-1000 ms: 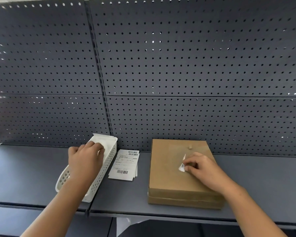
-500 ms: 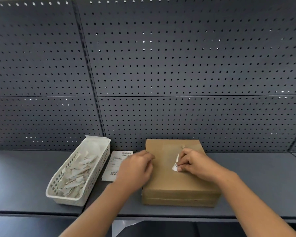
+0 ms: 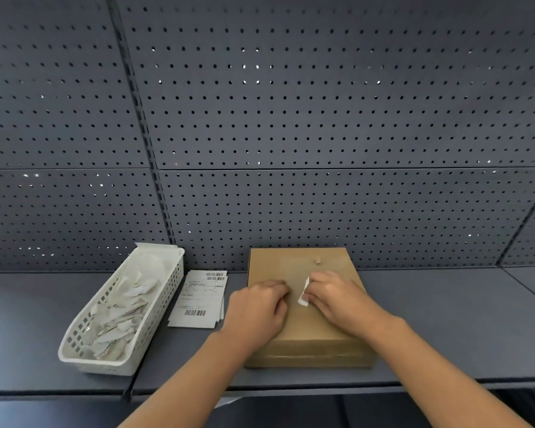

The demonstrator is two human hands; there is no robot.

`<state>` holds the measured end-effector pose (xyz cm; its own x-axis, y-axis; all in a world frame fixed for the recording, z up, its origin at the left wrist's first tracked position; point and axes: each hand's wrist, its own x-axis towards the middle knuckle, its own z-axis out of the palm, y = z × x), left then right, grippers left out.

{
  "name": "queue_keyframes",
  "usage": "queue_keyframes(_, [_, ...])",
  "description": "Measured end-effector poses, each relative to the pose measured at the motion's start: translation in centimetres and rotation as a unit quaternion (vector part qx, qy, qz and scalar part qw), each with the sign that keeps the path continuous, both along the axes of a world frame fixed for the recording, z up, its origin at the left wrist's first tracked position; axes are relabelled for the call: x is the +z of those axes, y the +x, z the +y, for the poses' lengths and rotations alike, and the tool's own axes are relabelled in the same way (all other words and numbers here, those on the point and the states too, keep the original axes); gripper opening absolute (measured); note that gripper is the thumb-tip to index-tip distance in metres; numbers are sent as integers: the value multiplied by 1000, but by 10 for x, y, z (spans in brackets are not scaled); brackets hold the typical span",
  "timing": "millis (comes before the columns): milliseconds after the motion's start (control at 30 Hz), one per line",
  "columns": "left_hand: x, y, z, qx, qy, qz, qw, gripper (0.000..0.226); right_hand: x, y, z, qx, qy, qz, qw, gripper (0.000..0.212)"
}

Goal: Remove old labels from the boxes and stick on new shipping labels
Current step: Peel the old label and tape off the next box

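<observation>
A flat brown cardboard box (image 3: 294, 264) lies on the dark shelf, its back against the pegboard. My right hand (image 3: 337, 299) rests on the box top and pinches a small white scrap of old label (image 3: 304, 293) that stands partly peeled up. My left hand (image 3: 257, 307) lies on the box's left part, fingers curled down on the cardboard just left of the scrap, holding nothing that I can see. A small stack of new shipping labels (image 3: 198, 299) with barcodes lies flat on the shelf left of the box.
A white slotted plastic basket (image 3: 74, 344) full of torn label scraps stands left of the label stack. A dark pegboard wall (image 3: 291, 118) rises right behind everything. The shelf's front edge (image 3: 322, 386) runs just below the box.
My left hand has left the white basket and moved right onto the box, beside the peeled scrap. My right hand has kept its pinch on the scrap.
</observation>
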<state>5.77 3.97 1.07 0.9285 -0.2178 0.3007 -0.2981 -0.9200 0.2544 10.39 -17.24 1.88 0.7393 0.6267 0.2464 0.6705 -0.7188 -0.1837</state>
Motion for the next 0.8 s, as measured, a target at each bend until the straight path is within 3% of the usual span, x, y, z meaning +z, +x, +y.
queue_keyframes(233, [-2,-3,-3,17,-28,-2,999,38,14,9,-14,13,61,133,989,17])
queue_keyframes(800, [1,-6,-5,27,-45,-4,999,37,11,15,-6,33,51,106,992,13])
